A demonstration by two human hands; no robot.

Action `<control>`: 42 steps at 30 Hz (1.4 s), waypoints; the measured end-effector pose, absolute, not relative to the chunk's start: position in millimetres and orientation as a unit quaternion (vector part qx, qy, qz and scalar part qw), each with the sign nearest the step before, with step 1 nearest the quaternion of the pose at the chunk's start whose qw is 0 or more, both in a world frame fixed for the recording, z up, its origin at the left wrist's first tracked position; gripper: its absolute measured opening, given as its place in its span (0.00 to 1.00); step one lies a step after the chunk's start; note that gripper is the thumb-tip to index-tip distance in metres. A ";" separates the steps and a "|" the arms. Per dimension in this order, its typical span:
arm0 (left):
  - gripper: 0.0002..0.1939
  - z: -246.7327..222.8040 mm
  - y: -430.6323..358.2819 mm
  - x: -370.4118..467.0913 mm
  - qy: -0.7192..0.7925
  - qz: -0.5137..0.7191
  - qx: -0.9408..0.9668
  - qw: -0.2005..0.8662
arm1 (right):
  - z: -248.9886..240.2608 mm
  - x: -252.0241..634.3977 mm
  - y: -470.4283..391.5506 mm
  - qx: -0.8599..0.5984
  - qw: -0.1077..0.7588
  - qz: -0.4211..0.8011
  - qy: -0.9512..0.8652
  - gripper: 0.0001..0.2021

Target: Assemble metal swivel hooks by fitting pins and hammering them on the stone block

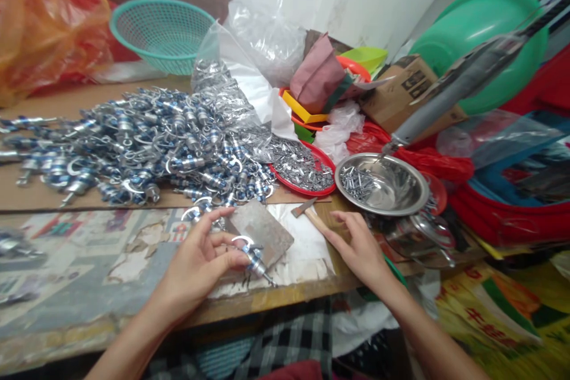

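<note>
My left hand is closed on a small metal fitting, silver with blue bands, a curved hook at one end and a thin pin at the other. It holds this fitting above a flat grey metal plate, which lies on white paper. To the right, my right hand is open, its fingers apart. A small hammer with a wooden handle lies against its fingertips; the handle's end is hidden by the hand. A big heap of similar fittings covers the table behind my left hand.
A red tray of small metal pieces sits behind the hammer. Beside it stands a steel bowl with pins. A grey lever reaches in above the bowl. A green basket and plastic bags stand at the back.
</note>
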State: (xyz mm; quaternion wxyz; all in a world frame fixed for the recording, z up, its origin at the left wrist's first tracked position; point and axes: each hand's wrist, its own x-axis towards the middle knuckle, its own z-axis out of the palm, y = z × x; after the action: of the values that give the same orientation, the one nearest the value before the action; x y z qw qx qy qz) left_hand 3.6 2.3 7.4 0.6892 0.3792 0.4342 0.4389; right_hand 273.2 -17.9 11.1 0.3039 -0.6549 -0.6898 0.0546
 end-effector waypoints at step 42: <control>0.36 6.6 4.4 3.6 0.432 0.432 0.389 0.690 | 53.7 188.9 14.5 -0.472 0.165 0.182 -0.847 0.08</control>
State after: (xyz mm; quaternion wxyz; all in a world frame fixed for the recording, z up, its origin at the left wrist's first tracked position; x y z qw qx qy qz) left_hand 3.6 4.4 6.6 0.6896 0.3889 0.4318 0.4322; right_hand 188.9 14.5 53.7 0.1649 -0.4717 -0.8469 0.1817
